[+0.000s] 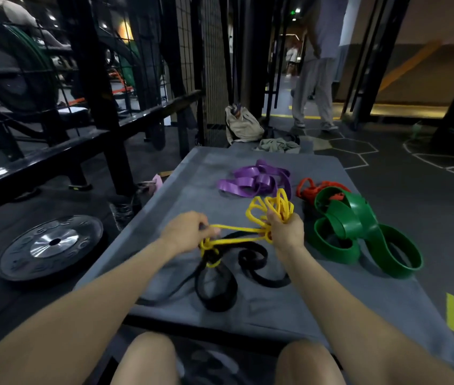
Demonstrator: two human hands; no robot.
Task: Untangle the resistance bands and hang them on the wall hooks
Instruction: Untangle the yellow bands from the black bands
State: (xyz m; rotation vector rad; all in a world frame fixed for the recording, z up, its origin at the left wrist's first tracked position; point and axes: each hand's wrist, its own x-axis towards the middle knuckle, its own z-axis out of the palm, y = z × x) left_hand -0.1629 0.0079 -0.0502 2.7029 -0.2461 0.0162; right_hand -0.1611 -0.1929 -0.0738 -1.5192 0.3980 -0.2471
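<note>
Nearest, black band (217, 276) looped loose on grey mat (331, 301), knotted at its top into yellow band (248, 234). Above it, left hand (188, 232) pinching yellow strands; right hand (287, 232) fisted around bunched yellow loops, strands taut between. Right, wide green band (353, 240) coiled. Farther, red band (310, 191), then purple band (256, 180) heaped. Left on floor, weight plate (50, 243).
</note>
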